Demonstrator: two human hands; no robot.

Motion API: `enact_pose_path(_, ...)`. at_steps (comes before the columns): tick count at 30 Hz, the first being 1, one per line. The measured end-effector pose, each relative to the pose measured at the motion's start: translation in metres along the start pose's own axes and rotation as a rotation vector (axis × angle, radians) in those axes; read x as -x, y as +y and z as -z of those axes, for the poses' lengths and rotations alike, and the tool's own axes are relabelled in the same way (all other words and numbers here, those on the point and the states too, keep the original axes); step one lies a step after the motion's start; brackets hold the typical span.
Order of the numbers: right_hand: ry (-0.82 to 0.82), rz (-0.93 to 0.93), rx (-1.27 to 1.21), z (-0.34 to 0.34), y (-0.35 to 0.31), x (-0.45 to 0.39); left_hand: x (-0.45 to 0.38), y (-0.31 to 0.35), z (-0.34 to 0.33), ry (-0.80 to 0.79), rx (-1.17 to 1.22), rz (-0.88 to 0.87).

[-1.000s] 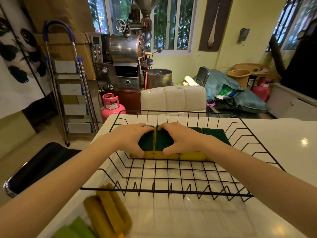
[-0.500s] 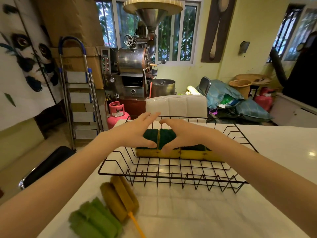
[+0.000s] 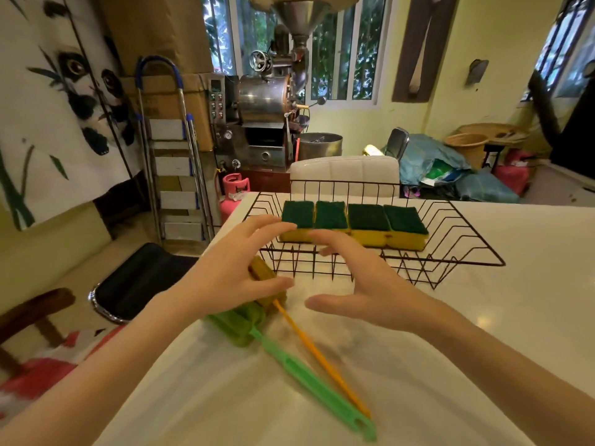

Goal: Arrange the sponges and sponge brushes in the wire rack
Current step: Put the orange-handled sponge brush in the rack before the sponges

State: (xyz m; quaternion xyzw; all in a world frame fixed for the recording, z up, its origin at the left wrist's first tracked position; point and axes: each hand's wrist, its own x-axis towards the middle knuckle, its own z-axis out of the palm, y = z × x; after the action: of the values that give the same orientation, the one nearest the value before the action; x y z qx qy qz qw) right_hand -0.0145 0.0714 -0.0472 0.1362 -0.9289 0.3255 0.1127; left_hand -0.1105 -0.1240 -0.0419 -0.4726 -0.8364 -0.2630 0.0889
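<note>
Hovering open and empty, the left hand (image 3: 238, 272) and right hand (image 3: 363, 284) near two sponge brushes (image 3: 257, 304) lying before the wire rack (image 3: 450, 249), four sponges (image 3: 354, 223) inside; lifting by handles looks surest.

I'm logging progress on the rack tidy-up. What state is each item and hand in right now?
Four sponges: in the wire rack, side by side in a row, green side up.
Wire rack: on the table, upright.
Green sponge brush: lying on the table, outside the rack.
Orange sponge brush: lying on the table beside the green one.
Left hand: open, over the brush heads.
Right hand: open, empty.
</note>
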Motion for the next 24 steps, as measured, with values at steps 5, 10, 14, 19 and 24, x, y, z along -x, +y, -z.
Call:
enact_pose_path(5,-0.008,0.029,0.103,-0.019,-0.007,0.021,0.026,-0.003,-0.012,-0.020,-0.039,0.016)
enact_pose_path(10,-0.185,-0.124,0.122,-0.034,-0.010,0.026,0.028,-0.007,-0.022,-0.076,-0.148,0.038)
enact_pose_path(14,-0.321,-0.204,0.225,-0.043,-0.009,0.025,0.021,-0.013,-0.023,-0.245,-0.169,0.122)
enact_pose_path(19,-0.352,-0.220,0.290,-0.043,-0.007,0.025,0.008,-0.014,-0.026,-0.368,-0.187,0.170)
enact_pose_path(24,-0.384,-0.311,0.187,-0.020,-0.004,0.023,0.002,-0.009,-0.027,-0.349,-0.191,0.160)
